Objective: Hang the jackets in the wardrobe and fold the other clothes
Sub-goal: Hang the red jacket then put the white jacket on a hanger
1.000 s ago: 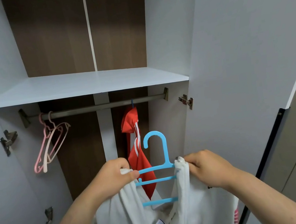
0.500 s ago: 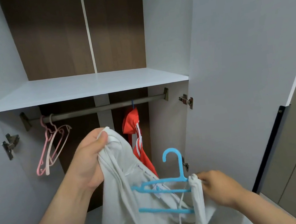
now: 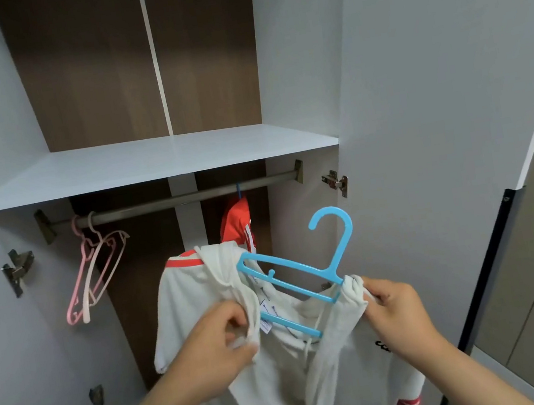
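Note:
A white jacket [image 3: 187,304] with red trim hangs partly on a blue hanger [image 3: 306,269], which is tilted with its left arm bare and raised. My left hand [image 3: 214,345] grips the jacket's left front edge near the collar. My right hand [image 3: 395,308] pinches the jacket's right shoulder bunched over the hanger's right end. Behind them, a red jacket [image 3: 237,220] hangs from the wardrobe rail [image 3: 172,201].
Two empty pink hangers [image 3: 96,273] hang at the rail's left end. A white shelf [image 3: 155,160] runs above the rail. The open wardrobe door [image 3: 435,107] stands to the right, with hinges [image 3: 335,181] on both side walls.
My left hand came down from a raised position and now grips the jacket near the collar. The blue hanger rose and tilted, its hook now up and to the right.

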`<action>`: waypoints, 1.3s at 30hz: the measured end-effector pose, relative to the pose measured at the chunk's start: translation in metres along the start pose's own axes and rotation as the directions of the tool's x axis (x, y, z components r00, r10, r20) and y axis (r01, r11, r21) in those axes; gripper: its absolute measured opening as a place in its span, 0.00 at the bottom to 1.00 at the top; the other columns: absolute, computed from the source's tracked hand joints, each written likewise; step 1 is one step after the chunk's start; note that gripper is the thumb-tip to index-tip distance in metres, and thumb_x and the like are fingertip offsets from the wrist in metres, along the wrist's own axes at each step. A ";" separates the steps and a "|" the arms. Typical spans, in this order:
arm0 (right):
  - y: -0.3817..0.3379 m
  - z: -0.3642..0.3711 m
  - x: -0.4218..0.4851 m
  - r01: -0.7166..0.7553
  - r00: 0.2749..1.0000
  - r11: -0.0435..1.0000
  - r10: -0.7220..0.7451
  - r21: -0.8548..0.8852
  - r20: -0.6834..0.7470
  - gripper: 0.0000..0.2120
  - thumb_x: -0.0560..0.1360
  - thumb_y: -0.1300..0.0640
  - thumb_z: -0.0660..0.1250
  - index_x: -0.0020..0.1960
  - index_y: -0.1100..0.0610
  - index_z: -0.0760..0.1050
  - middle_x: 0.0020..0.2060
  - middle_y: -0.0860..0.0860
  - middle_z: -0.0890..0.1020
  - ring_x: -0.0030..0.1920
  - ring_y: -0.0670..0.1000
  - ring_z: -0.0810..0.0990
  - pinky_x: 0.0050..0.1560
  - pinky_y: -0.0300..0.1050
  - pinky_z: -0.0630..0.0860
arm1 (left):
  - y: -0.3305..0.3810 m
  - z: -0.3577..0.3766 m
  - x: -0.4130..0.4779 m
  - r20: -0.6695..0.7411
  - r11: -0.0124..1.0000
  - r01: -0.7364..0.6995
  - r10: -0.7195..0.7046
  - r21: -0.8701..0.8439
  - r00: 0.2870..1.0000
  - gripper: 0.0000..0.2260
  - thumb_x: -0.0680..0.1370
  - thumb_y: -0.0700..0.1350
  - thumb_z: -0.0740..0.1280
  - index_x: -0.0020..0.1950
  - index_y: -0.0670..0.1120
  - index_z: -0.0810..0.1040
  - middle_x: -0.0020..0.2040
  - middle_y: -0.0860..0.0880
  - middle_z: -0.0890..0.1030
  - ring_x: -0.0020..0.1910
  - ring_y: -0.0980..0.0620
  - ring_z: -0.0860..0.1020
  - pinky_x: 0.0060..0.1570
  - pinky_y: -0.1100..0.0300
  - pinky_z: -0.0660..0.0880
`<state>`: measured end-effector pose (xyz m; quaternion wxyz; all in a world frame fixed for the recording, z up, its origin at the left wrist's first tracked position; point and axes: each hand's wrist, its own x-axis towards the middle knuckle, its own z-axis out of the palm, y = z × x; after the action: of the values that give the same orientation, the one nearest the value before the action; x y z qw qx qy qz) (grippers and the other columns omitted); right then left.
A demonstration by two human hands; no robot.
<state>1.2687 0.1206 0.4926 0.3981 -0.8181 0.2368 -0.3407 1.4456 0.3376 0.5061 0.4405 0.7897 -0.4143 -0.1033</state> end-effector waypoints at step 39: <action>-0.030 -0.029 0.022 0.147 0.956 0.938 -0.053 -0.313 0.289 0.16 0.81 0.55 0.63 0.47 0.34 0.82 0.37 0.37 0.84 0.39 0.40 0.82 0.42 0.39 0.76 | 0.000 -0.037 0.018 -0.022 0.800 -0.075 0.109 0.596 0.994 0.16 0.81 0.60 0.56 0.35 0.57 0.62 0.33 0.56 0.71 0.34 0.57 0.71 0.32 0.66 0.60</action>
<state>1.2654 0.1091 0.5383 0.2661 -0.9238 0.1907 -0.1987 1.4764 0.3469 0.5313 0.1872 0.8693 -0.4513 0.0747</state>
